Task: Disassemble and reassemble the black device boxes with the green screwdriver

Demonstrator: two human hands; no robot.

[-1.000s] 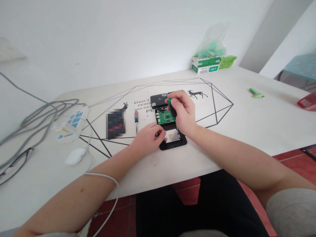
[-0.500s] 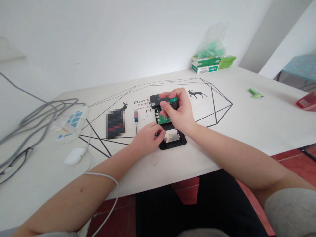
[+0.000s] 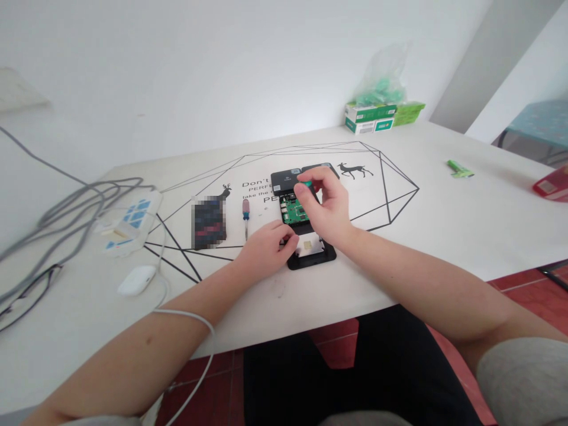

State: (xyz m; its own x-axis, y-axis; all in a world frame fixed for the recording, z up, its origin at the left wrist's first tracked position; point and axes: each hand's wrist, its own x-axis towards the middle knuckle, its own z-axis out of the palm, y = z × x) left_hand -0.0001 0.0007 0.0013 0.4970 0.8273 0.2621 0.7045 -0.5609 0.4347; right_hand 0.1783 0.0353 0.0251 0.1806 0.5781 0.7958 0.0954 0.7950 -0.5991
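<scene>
My right hand (image 3: 331, 204) is closed round a screwdriver with a green and black handle (image 3: 307, 184). It holds the handle steeply over a green circuit board (image 3: 295, 211); the tip is hidden by the fingers. The board sits in an opened black device casing. Nearer me lies the black casing cover (image 3: 310, 262), with a silver plate (image 3: 309, 244) and a small yellowish square inside. My left hand (image 3: 270, 244) rests on the table, its curled fingers and thumb closed at the left edge of the casing. Black box-like casing parts (image 3: 284, 182) lie behind the board.
A second screwdriver (image 3: 245, 210) and a pixelated dark item (image 3: 208, 223) lie to the left. Further left are a power strip (image 3: 137, 222), looped cables (image 3: 80, 201) and a white case (image 3: 136, 280). Green-white boxes (image 3: 370, 112) with a plastic bag stand at the back. A green item (image 3: 460, 169) lies right.
My right hand has tipped the screwdriver from nearly level to steeper, uncovering more of the board and the casing behind. My left hand stays in place.
</scene>
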